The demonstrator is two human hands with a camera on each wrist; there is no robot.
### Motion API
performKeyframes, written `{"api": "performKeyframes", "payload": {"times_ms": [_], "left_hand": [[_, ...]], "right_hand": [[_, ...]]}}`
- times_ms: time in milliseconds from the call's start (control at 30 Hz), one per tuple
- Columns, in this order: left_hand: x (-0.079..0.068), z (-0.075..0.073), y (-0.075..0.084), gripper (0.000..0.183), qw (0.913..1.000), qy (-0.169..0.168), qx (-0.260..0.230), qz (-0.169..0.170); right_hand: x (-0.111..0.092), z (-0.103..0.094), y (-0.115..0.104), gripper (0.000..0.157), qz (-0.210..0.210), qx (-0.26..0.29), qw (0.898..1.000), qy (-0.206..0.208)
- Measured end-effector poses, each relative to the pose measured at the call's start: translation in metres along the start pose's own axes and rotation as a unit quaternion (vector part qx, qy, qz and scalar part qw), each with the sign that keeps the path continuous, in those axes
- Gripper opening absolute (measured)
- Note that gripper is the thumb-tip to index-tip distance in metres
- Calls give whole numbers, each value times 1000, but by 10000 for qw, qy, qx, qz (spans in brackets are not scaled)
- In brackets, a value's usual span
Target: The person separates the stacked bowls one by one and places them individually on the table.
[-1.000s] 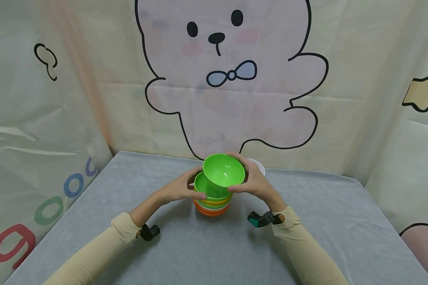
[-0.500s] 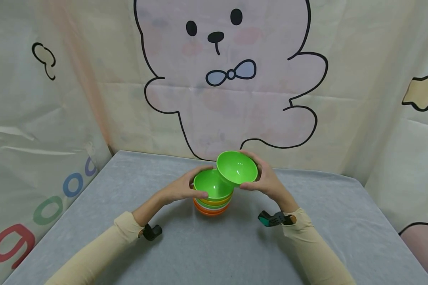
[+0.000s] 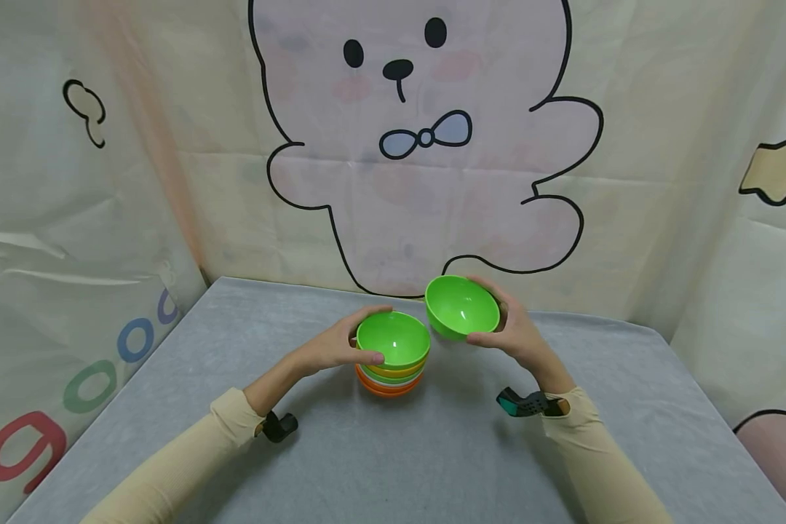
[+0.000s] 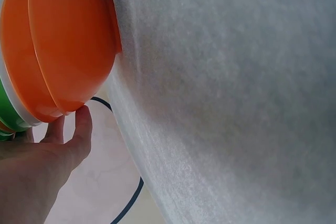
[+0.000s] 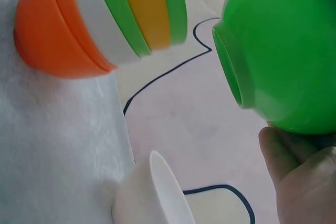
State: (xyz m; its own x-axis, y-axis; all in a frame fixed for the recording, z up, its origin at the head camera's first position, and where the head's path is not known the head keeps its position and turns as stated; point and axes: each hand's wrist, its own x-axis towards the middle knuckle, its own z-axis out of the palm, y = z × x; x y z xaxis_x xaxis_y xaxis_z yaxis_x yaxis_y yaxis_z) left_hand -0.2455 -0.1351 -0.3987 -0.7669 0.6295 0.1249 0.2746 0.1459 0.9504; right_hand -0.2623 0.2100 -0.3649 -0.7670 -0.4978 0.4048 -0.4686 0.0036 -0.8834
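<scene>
Green bowl [image 3: 461, 307] — right fingers [image 5: 276, 153] gripping, near stack [image 3: 395, 349]

Left hand [image 4: 44, 163] around stacked orange, white and green bowls [image 4: 60, 45]

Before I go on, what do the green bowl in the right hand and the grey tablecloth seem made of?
Green bowl: probably plastic, smooth and glossy, judging by the bright highlights inside it. Grey tablecloth: likely matte fabric, given its mottled, shine-free surface; the exact fibre can't be told.
</scene>
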Motion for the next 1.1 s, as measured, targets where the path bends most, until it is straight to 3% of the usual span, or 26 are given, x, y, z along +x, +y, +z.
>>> {"api": "performKeyframes", "payload": {"times_ms": [1100], "left_hand": [[1,0,0,86,9999,4,157,-34]], "right_hand": [[-43,-50,7,89,380,-788,9951,459]]}}
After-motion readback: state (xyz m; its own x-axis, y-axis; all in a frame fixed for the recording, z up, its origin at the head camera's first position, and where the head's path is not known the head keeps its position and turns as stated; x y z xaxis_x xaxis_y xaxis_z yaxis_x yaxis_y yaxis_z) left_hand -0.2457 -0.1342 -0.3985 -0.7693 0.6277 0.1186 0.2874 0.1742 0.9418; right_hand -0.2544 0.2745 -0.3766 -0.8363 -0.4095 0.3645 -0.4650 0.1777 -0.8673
